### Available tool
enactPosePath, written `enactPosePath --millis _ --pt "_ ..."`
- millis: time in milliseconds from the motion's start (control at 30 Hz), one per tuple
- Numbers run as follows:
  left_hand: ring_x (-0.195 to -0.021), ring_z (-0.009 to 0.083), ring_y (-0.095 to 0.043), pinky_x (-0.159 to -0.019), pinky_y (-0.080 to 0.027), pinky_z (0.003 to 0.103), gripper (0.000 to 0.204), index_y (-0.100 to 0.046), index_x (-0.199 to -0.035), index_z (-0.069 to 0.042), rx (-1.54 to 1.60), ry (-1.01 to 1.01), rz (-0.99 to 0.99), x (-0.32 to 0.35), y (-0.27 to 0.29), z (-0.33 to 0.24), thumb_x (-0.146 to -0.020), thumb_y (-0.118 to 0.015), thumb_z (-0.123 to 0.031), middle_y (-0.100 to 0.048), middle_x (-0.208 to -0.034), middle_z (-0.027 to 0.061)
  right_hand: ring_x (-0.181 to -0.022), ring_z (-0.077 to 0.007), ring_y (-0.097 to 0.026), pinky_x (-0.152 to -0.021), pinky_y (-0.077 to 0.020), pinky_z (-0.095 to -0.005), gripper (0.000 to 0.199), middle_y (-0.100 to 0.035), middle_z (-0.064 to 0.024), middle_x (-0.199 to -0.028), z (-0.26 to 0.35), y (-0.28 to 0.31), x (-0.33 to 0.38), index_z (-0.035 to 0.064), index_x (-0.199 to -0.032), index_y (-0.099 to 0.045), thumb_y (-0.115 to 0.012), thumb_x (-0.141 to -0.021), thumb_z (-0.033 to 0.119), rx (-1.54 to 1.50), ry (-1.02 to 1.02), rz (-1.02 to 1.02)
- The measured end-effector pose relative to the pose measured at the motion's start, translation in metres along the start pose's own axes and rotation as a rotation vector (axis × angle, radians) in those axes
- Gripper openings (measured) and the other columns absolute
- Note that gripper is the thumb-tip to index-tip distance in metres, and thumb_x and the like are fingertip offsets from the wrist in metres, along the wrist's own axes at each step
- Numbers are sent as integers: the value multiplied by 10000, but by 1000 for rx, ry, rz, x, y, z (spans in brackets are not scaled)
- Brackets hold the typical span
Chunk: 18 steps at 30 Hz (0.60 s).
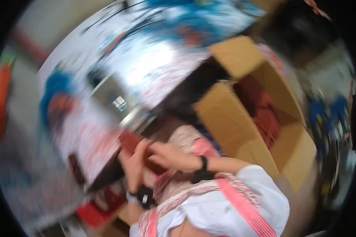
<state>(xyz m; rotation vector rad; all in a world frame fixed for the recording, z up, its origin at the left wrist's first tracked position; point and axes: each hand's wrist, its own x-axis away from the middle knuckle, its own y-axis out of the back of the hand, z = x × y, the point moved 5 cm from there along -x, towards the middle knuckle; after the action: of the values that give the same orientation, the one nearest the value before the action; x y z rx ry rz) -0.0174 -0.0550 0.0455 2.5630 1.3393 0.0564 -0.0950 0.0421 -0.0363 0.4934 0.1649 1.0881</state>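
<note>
A reddish-brown flat piece (130,141), perhaps cloth or leather, is held in front of my body; blur hides its exact kind. My left hand (134,162) is closed around it, with the thumb side toward the other hand. My right hand (168,156), fingers bent, meets the left and grips the same piece from the right. A dark watch is on my left wrist and a black band on my right. Just beyond the hands, at the table's edge, stands a pale boxy machine (114,96) with a metal base.
The white table (146,85) carries blue bundles (57,93) with reddish contents at left and far side. On my right stands an open cardboard box (235,128) containing reddish pieces (267,122). A red item (101,211) lies low at left. Blue objects (328,110) are far right.
</note>
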Motion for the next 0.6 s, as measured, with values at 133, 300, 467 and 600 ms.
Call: enactPosePath --millis 133,300,467,600 --pt "-781 148 -603 -699 -496 272 344 -524 -1154 12 404 263 34 0 16 33 -843 -663 -35 -613 -913 74 -784 -403 -623 -625 -476 -474 265 -633 -222 -810 -3 1 -2 84 -1117 -552 -513 -947 284 -120 151 -49" --pt "-753 191 -612 -699 -502 294 470 -418 -1289 -12 734 552 227 -2 14 77 -861 -612 -24 -615 -901 92 -690 -230 -635 -615 -473 -367 303 -627 -137 -760 -4 18 -8 46 -1112 -567 -479 -973 300 -422 70 -59" --pt "-883 195 -626 -802 -509 307 392 -516 -1206 21 732 660 267 36 -2 73 -849 -643 -82 -633 -1002 97 -874 -290 -612 -709 -530 -361 257 -588 -112 -995 30 29 -13 59 -1015 -614 -682 -806 193 110 716 -141" --pt "-831 184 -658 -715 -550 293 342 -541 -1161 -3 678 767 161 35 4 68 -852 -667 -83 -644 -921 92 -442 -29 -355 -425 -317 -197 260 -477 19 -604 21 26 -21 19 -1098 -555 -439 -1002 232 -793 -253 185"
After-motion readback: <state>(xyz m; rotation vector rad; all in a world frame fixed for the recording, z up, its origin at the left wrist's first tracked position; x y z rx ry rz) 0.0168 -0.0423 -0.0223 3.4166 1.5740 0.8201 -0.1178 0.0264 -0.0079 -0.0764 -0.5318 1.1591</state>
